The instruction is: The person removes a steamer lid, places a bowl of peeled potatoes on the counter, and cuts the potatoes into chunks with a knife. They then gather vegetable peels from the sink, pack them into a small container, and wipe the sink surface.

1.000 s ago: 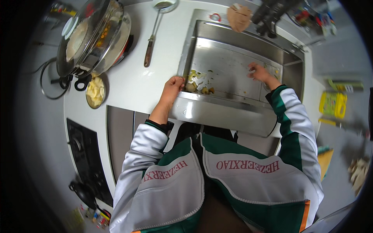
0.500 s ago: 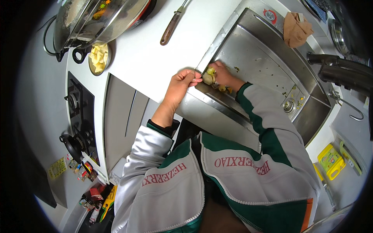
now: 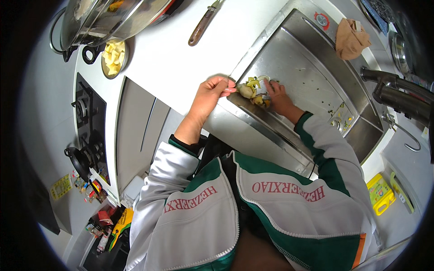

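In the sink's near left corner lies a heap of yellow-brown food scraps point(image 3: 252, 88), looking like peelings, with some whitish pieces. My right hand point(image 3: 281, 97) rests against the right side of this heap, fingers stretched out and a little apart. A pale, whitish patch point(image 3: 262, 87) shows between the fingertips and the scraps; what it is I cannot tell. My left hand point(image 3: 212, 92) is at the counter corner beside the sink point(image 3: 307, 63), its thumb and fingers pinched together. Whatever may be in that pinch is too small to make out.
A wooden-handled kitchen tool point(image 3: 201, 28) lies on the white counter point(image 3: 181, 67). Farther left are a bowl of pale yellow chunks point(image 3: 114, 58) and a large glass-sided pot point(image 3: 113, 22). A brown cloth point(image 3: 351, 39) and dark faucet point(image 3: 398, 88) border the sink. Small bits lie around the drain point(image 3: 337, 123).
My right hand has drawn back to the right from the scraps, its fingers now more visible. The heap looks more spread out. My left hand stays pinched at the corner.
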